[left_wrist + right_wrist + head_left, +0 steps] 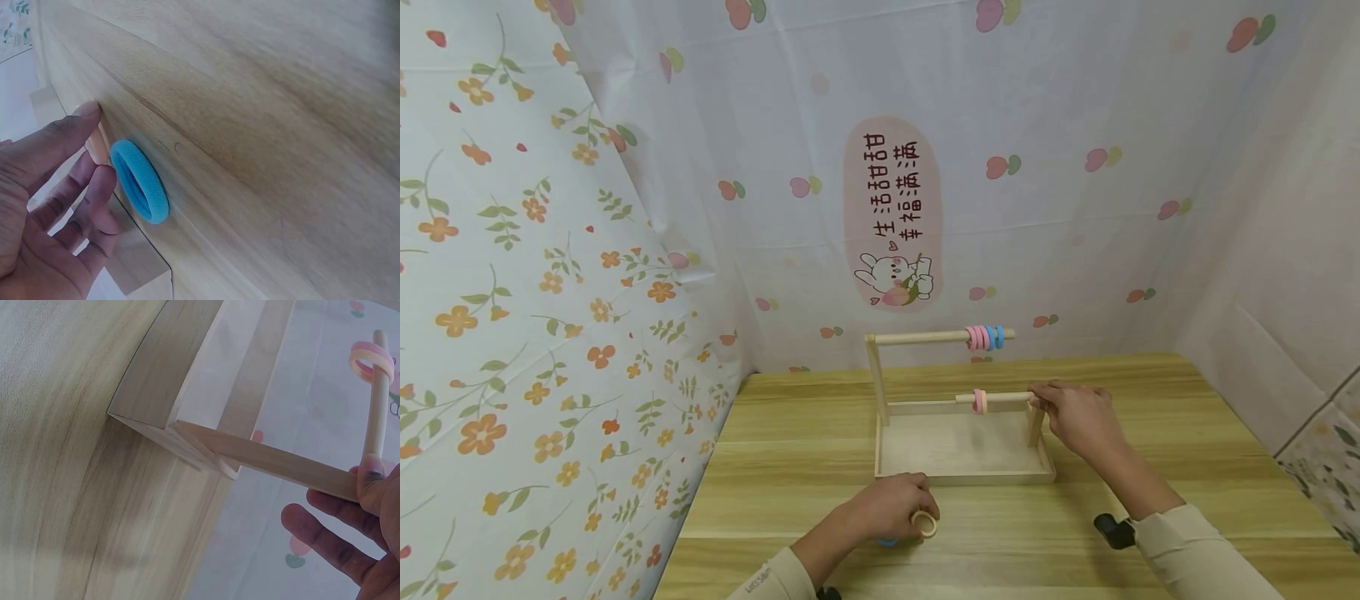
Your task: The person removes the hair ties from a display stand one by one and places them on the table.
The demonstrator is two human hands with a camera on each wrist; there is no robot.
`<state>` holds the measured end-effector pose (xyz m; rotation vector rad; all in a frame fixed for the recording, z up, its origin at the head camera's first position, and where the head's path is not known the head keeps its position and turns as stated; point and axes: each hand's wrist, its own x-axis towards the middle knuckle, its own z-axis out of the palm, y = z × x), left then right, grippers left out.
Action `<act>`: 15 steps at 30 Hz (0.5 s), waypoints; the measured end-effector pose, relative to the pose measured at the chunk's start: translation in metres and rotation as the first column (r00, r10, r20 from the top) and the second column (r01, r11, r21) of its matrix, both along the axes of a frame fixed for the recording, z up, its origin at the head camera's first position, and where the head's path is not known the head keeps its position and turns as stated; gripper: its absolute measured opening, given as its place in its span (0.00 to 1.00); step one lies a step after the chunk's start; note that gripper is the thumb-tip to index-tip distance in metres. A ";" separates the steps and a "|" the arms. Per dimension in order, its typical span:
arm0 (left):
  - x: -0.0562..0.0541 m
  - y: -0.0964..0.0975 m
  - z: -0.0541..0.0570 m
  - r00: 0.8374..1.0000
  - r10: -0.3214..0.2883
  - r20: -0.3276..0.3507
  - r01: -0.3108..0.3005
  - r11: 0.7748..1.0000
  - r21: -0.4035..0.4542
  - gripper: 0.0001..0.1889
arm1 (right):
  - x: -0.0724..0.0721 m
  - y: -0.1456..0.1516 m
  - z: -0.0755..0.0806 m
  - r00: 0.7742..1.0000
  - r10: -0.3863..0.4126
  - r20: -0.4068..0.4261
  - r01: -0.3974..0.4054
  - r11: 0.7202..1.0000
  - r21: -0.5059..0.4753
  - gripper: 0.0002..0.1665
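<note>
My left hand (898, 504) pinches a peach hair tie (97, 148) between thumb and fingertip, low over the table in front of the wooden stand (966, 479). Just beside those fingers a blue hair tie (154, 187) lies on the table, mostly covered by the hand in the head view. At the stand's right side, my right hand (1082, 417) holds the top of the short post (294, 470), its thumb on the base of the lower rod (1011, 397). A pink hair tie (977, 402) and a peach one (983, 402) hang on that rod.
Several pink hair ties (976, 337) and blue ones (990, 337) hang near the free end of the upper rod (917, 338). A tall left post (877, 379) carries this rod. Behind the table (790, 450) hangs a printed curtain (1037, 233).
</note>
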<state>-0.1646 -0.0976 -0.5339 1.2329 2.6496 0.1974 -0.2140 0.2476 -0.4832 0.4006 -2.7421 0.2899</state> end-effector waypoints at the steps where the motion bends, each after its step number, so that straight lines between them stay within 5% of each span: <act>1: 0.000 0.000 0.000 1.000 -0.002 -0.002 0.002 1.000 -0.002 0.16 | 0.000 0.000 0.000 1.000 -0.001 -0.002 0.001 1.000 0.001 0.15; 15: 0.000 -0.001 -0.001 0.999 -0.018 -0.027 0.017 1.000 -0.022 0.19 | 0.000 0.000 0.001 1.000 -0.002 0.014 0.002 1.000 -0.002 0.15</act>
